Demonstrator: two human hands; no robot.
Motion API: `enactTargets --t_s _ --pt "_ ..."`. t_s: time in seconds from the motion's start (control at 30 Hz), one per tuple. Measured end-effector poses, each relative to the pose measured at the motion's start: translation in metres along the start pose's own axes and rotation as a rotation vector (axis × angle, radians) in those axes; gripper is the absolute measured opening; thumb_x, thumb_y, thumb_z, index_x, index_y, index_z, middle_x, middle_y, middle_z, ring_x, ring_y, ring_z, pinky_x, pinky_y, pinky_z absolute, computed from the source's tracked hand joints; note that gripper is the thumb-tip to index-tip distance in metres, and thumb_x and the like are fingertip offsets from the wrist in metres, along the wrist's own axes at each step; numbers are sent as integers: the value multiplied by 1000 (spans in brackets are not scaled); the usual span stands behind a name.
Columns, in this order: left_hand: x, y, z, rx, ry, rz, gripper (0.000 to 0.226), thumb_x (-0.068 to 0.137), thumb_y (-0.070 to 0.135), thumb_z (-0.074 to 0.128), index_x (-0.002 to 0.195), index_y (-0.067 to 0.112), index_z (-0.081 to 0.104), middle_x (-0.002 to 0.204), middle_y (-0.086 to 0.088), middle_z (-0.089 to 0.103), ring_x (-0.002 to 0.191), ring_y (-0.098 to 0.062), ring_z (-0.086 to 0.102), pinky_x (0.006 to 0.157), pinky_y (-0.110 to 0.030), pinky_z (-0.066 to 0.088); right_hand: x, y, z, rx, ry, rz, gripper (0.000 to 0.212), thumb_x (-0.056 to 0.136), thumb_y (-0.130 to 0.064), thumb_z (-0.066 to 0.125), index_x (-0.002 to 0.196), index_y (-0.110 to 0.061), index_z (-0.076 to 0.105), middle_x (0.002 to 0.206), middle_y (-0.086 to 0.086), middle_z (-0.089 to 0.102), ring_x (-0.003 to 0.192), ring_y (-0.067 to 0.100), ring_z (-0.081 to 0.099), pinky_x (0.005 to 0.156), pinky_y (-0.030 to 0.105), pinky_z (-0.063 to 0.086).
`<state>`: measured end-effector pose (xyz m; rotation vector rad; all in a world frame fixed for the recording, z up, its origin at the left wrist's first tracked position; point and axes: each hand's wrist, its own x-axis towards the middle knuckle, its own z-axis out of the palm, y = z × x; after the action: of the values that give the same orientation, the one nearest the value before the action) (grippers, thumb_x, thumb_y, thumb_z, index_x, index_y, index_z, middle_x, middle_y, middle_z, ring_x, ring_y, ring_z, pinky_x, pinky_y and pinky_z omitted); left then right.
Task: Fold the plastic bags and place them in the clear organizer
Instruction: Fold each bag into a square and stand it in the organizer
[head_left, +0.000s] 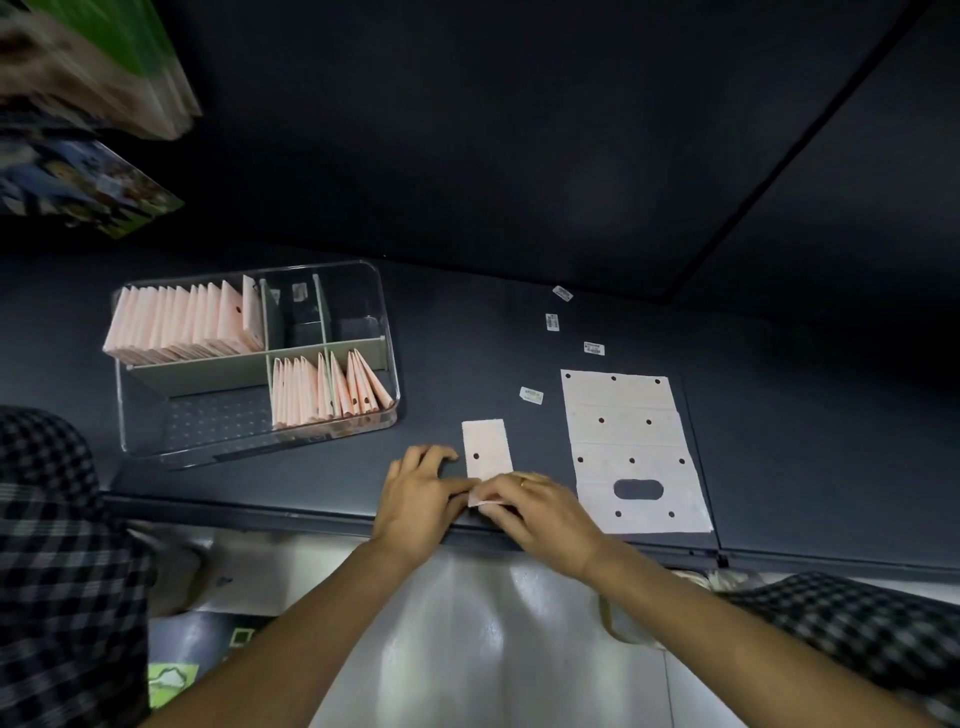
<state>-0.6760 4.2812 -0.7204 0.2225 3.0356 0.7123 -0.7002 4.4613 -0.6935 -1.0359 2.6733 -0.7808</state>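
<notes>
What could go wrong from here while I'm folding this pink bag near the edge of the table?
The folded strip sits right at the table edge, where both hands, left hand and right hand, pinch its near end; if it slips, it may spring open or drop off. The flat bag stack lies close beside your right hand, so a sweep could skew it. The small stickers nearby might catch on the plastic.

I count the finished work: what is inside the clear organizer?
The clear organizer holds two rows of folded pink bags, standing in a back-left and a front-right compartment. The bags hide those compartment floors.
</notes>
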Motion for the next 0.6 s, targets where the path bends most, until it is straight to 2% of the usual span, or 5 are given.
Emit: enactTargets --t_s 0.17,0.27,0.33,0.43,0.6 --pt "2 -5 11 -73 -15 -154 22 91 40 57 106 35 71 118 3 52 111 -22 40 81 -29 27 7 17 -3 250 11 375 26 83 -20 68 107 -21 60 96 -5 66 93 8 54 78 18 40" --pt "6 -2 13 -159 11 -260 20 90 43 58 100 33 73 108 5 52 105 -20 41 78 -27 25 15 23 -4 366 19 565 4 84 -17 68 85 -17 64 74 -11 60 73 6 53 66 16 36" --pt "9 -1 13 -211 20 -311 20 90 42 58 100 33 72 104 6 53 104 -19 42 77 -26 23 22 25 -3 419 32 641 25 85 -18 68 64 -20 54 56 -16 54 59 2 49 58 16 35" --pt "10 2 13 -239 46 -340 28 91 38 58 117 30 66 106 4 54 104 -19 44 82 -27 28 34 28 -4 412 -4 749 26 85 -19 67 62 -17 55 66 -1 61 65 12 54 61 20 38" --pt "-1 13 14 -100 57 -17 41 92 26 58 131 13 55 134 -10 52 123 -30 47 102 -38 37 47 33 -6 389 -88 815 29 85 -19 68 60 -21 54 58 -1 58 60 13 54 57 18 40"
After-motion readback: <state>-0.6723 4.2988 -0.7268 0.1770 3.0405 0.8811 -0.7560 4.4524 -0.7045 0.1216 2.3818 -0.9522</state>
